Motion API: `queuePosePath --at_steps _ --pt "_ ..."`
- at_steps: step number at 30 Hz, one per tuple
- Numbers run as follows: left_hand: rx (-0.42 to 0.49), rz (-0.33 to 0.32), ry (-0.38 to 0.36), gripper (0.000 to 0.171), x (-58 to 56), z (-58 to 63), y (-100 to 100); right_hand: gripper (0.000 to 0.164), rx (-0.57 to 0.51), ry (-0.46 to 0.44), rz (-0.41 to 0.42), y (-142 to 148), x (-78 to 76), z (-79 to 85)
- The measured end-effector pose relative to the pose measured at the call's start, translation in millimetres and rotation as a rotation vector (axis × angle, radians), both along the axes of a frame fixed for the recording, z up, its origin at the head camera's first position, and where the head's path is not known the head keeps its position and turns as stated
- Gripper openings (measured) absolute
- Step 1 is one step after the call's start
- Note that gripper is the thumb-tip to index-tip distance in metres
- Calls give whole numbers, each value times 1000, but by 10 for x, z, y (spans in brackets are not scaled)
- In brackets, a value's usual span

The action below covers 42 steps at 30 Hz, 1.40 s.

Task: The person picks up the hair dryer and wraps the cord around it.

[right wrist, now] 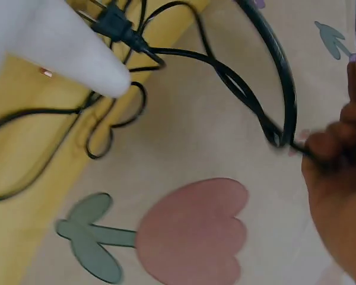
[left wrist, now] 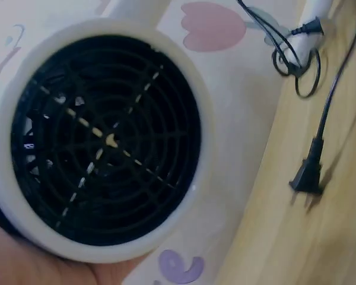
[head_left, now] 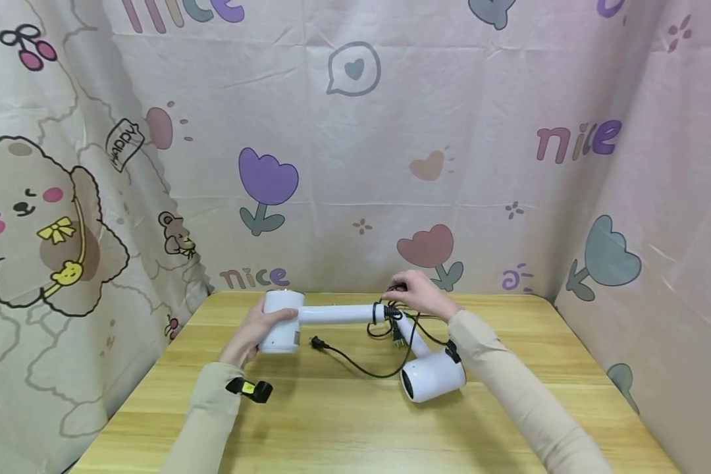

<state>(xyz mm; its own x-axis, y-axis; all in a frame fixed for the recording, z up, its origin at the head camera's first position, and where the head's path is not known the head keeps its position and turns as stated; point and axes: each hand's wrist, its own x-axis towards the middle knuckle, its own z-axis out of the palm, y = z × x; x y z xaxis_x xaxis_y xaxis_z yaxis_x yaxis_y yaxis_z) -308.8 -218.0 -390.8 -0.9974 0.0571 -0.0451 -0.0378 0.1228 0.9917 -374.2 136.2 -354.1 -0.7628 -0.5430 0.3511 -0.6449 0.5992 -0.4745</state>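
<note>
A white hair dryer (head_left: 283,337) is gripped round its barrel by my left hand (head_left: 250,337), its handle pointing right. The left wrist view shows the dark round grille (left wrist: 136,178) of that dryer close up. My right hand (head_left: 423,295) pinches a black cord (right wrist: 243,92) near the handle's end, where loops of cord are bunched. A second white hair dryer (head_left: 435,378) lies on the table at the right, its handle angled up toward the cords. One plug (head_left: 318,343) is near the middle; another plug (right wrist: 113,24) hangs by the handle.
The wooden table (head_left: 332,428) runs up to a printed cloth (head_left: 355,164) at the back, with cloth on both sides too. A length of black cord (head_left: 373,374) curves over the table between the two dryers.
</note>
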Motion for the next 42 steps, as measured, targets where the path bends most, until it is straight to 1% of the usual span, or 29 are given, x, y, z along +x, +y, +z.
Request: queuePosePath --at_steps 1,2,5,7,9,12,15,18,21,24,28,33,35,38,40,42 --pt "-20 7 27 77 4 18 -3 7 13 20 -18 -17 3 43" --pt "-38 22 52 77 6 35 -4 8 35 54 -40 -34 6 86" --pt "-109 38 143 82 13 81 10 11 120 173 -115 -81 16 191" --pt "-163 59 202 87 12 102 28 11 171 223 -137 -112 34 247" --pt "-196 84 247 90 9 109 54 12 200 239 -130 -137 53 285" --pt "-237 145 295 93 2 91 95 12 197 229 -106 -165 80 300" --pt "-276 226 303 95 -5 66 154 12 165 222 -107 -162 96 275" --pt "-308 304 295 96 -6 46 214 13 146 216 -104 -154 109 226" --pt "-315 362 302 96 -12 41 282 15 138 224 -99 -155 117 179" --pt "-316 405 323 96 -21 46 350 17 143 254 -102 -166 120 146" --pt "-274 468 320 97 -29 43 418 20 126 263 -117 -185 124 116" --pt "-149 544 268 95 -36 -10 456 24 93 272 -118 -199 133 60" --pt "-78 557 246 93 -33 -40 458 22 75 270 -111 -194 143 32" --pt "16 558 220 89 -35 -73 465 20 35 266 -106 -156 157 -8" --pt "94 556 204 86 -56 -82 474 22 8 244 -103 -110 175 -18" --pt "153 570 200 83 -96 -75 481 25 -7 228 -91 -50 187 -26"
